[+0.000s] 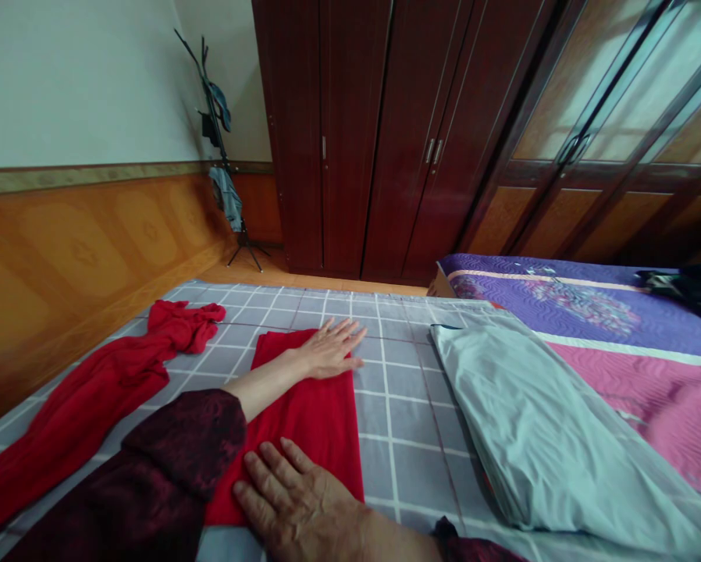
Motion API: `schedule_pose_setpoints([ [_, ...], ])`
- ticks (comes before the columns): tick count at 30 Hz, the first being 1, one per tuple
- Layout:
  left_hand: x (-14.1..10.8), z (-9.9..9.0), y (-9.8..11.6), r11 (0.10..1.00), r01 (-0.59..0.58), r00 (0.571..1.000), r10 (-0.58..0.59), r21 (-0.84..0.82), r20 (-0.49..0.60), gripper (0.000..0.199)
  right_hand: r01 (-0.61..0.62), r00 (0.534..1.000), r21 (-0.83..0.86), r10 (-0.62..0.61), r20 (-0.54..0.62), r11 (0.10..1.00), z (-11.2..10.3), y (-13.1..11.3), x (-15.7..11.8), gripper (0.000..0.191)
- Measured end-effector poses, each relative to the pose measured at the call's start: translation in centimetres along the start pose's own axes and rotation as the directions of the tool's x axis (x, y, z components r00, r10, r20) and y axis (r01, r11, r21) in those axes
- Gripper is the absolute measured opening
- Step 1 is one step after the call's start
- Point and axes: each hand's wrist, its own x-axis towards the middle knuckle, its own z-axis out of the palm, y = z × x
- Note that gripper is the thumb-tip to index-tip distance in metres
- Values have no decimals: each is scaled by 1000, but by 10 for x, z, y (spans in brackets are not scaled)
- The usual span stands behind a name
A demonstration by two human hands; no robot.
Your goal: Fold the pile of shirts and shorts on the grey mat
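A folded piece of red cloth lies flat on the grey checked bed sheet in front of me. My left hand rests palm down across its far end, fingers spread and reaching past the right edge. Closer to me, my right hand is laid flat over the near part, its fingers pointing to the upper left. Neither hand grips anything. To the left stretches a long, crumpled red garment, partly hidden by my left sleeve. On the right lies a folded pale grey-green cloth.
A purple and pink bedcover spreads at the right, with dark clothing on it. Beyond the bed stand a dark red wardrobe and a coat rack with hanging items. A wood-panelled wall runs along the left.
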Motion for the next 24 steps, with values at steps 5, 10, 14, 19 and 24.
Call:
schedule_pose_setpoints([
  [5,-52,12,60,929,-320,934,342,-183,103,76,-29,996,42,32,-88,999,26,1,3,48],
  [10,-54,18,62,935,-289,940,318,-206,125,78,-21,996,66,26,-85,998,23,0,4,49],
  [14,-26,20,43,961,-214,965,236,-176,116,81,16,997,39,-13,-82,999,7,2,3,48],
  [19,2,19,28,986,-97,984,116,-137,137,87,27,999,-4,-27,-47,1000,8,4,2,49],
  [24,16,16,13,990,-105,988,114,-92,100,77,26,996,-9,-27,-81,1000,20,4,2,52],
])
